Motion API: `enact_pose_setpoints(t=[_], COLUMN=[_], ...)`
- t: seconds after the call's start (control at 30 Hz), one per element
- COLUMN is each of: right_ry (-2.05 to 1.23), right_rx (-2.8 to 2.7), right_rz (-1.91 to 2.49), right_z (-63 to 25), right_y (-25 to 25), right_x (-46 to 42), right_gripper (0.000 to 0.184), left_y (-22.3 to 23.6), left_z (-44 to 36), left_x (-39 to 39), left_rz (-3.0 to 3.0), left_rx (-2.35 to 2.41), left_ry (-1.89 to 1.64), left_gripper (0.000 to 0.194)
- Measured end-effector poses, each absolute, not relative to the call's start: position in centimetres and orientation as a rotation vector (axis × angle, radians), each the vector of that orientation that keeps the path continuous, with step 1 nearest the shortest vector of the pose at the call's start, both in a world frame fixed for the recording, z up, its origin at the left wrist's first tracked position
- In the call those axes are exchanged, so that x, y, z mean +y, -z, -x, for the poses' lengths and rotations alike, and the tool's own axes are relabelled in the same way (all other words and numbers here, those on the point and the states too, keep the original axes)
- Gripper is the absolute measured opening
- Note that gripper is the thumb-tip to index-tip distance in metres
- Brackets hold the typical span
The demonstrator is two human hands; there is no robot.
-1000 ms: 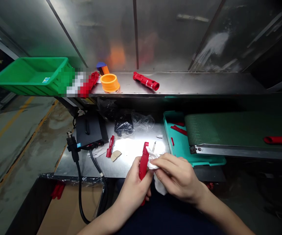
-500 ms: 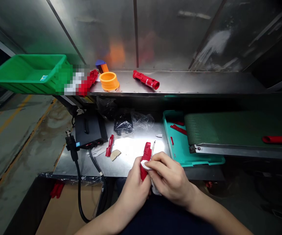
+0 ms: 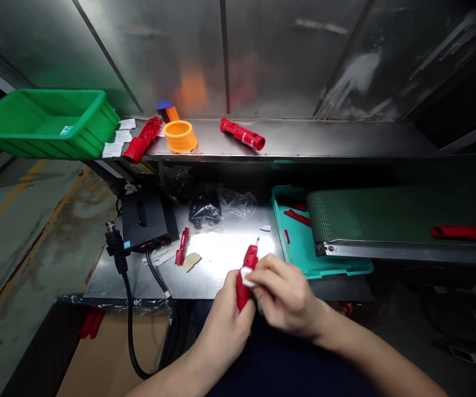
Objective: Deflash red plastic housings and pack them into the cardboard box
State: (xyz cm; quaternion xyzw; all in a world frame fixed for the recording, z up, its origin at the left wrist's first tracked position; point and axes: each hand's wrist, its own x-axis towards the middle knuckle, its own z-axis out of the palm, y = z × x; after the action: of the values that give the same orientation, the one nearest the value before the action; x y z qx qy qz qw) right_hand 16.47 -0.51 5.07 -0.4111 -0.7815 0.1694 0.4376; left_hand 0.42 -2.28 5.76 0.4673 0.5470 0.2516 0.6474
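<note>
My left hand (image 3: 227,317) is wrapped round a long red plastic part (image 3: 243,298), which points away from me. My right hand (image 3: 285,292) pinches a white cloth (image 3: 247,277) and presses it against the upper face of that part. Most of the cloth is hidden behind my fingers. Just past the part's far end shows the thin pointed tip of a tool (image 3: 258,241); its rest is covered by the part and my right hand. On the metal table (image 3: 217,275) to the left lie a smaller red piece (image 3: 182,246) and a tan half-round piece (image 3: 191,261).
A black box with a handle (image 3: 147,220) and a thick cable (image 3: 130,320) stands left. A teal tray (image 3: 299,251) sits beneath the conveyor belt's end (image 3: 366,218) at right. On the shelf (image 3: 324,138) are a green bin (image 3: 56,146), an orange ring (image 3: 180,138) and red parts (image 3: 243,134).
The white cloth has come from beside the red part onto its face, and my right hand has moved left with it. The red part has turned in my left hand.
</note>
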Motion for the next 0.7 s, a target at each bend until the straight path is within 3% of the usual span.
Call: enact_pose_setpoints(t=[0.23,0.37,0.53,0.7], right_ry=[-0.386,-0.754,-1.327,-1.27], right_rx=[-1.824,-1.449,-1.027,-1.2], right_rz=[1.032,1.186,1.234,1.232], right_z=[-17.0,-17.7,-17.6,-16.9], right_y=[-5.0,-5.8,-5.9,-5.9], right_x=[0.6,1.2,0.5,0.2], right_gripper=[0.02,0.007,0.032,0.031], left_y=[-5.4,-5.4,-5.5,-5.6], left_z=[-0.3,-0.4,-0.5,-0.4], left_x=[-2.4,-2.4,-2.2,-2.1], left_rz=[-1.125,-1.102,-1.139,-1.263], left_rx=[1.287,1.265,1.255,1.259], left_ry=[-0.431,-0.437,-0.534,-0.553], left_gripper=[0.01,0.012,0.013,0.013])
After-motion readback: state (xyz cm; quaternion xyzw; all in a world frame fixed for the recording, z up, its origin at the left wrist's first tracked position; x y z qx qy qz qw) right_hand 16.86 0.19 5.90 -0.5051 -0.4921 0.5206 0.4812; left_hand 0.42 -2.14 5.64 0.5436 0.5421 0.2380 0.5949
